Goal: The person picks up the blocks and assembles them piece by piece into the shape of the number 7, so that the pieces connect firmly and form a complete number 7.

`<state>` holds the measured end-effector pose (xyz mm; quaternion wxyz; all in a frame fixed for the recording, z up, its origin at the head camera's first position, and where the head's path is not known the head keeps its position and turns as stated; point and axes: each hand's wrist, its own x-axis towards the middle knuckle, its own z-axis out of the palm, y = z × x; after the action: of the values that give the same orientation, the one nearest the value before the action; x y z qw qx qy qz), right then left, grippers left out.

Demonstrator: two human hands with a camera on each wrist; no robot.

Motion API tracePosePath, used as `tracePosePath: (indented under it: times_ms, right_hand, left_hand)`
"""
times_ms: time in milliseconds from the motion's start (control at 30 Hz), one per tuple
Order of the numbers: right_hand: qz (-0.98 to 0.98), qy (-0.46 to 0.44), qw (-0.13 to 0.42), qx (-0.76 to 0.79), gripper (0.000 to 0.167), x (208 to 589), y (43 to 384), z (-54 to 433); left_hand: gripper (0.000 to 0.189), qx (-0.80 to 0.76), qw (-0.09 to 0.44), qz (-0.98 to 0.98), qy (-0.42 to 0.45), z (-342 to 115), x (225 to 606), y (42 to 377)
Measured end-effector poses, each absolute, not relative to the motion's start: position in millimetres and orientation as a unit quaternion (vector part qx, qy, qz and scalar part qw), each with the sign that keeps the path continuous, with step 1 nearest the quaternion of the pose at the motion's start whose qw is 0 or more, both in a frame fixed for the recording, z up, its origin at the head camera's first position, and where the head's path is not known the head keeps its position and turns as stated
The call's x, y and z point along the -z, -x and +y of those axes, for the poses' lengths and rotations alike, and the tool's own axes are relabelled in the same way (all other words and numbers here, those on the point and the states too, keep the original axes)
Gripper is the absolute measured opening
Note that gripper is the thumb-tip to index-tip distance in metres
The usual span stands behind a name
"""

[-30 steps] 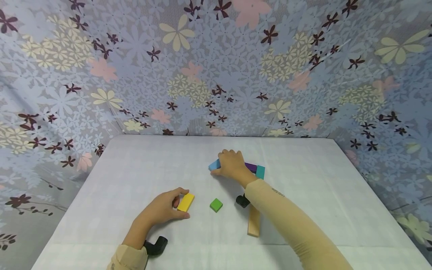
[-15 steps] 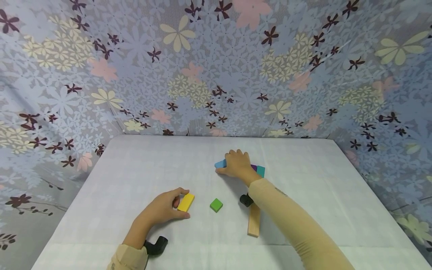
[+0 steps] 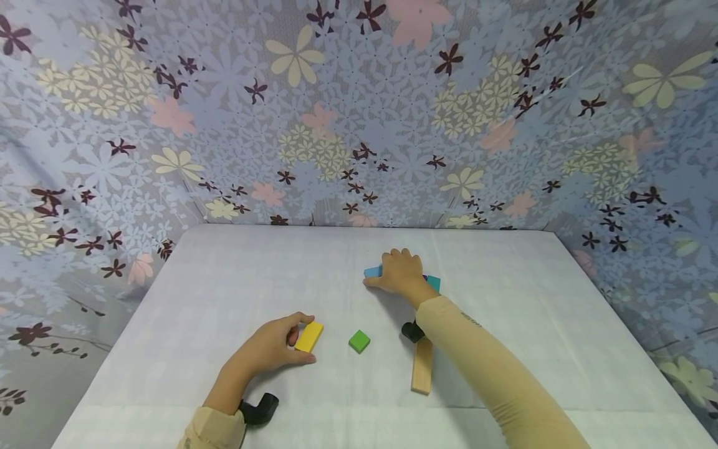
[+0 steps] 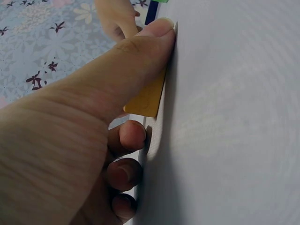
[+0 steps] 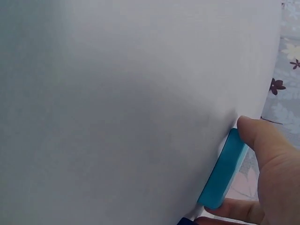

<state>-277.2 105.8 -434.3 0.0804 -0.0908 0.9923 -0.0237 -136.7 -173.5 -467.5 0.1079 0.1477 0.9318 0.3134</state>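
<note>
In the head view my left hand (image 3: 275, 343) rests on the table at left, thumb and index finger curled around the ends of a yellow block (image 3: 310, 337). The left wrist view shows the thumb lying over the yellow block (image 4: 147, 98). Farther back, my right hand (image 3: 401, 272) pinches a light blue block (image 3: 373, 272). In the right wrist view, thumb and fingers hold opposite ends of this block (image 5: 224, 171). Just right of that hand, a sliver of a purple block (image 3: 425, 277) shows beside a teal block (image 3: 434, 284). The hand hides most of the purple block.
A small green block (image 3: 359, 341) lies between the hands. A plain wooden block (image 3: 422, 368) lies partly under the right forearm. The white-covered table (image 3: 269, 262) ends at a floral cloth (image 3: 359, 125) behind it. Black wrist cameras (image 3: 260, 409) stick out beside both wrists.
My right hand has slid the light blue block to the right, closer to the purple block, and turned it more level. The left hand and yellow block stay put.
</note>
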Motion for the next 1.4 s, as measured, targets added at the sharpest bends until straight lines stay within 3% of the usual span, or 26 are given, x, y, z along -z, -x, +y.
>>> tracePosePath:
  times_ms: [933,1267,1400]
  right_hand:
    - [0.992,0.089,0.088,-0.011,0.083,432.1,272.5,123.4]
    - [0.983,0.139,0.121,0.002,0.044,419.3,272.6,135.0]
    - [0.979,0.155,0.132,0.019,0.037,416.8,274.5,140.1]
  left_hand:
    - [0.072,-0.313,0.106,0.932,-0.147,-172.9,468.3,136.6]
    - [0.072,-0.313,0.099,0.932,-0.151,-173.6,468.7,136.2]
    - [0.072,-0.314,0.097,0.932,-0.154,-173.7,469.0,136.3]
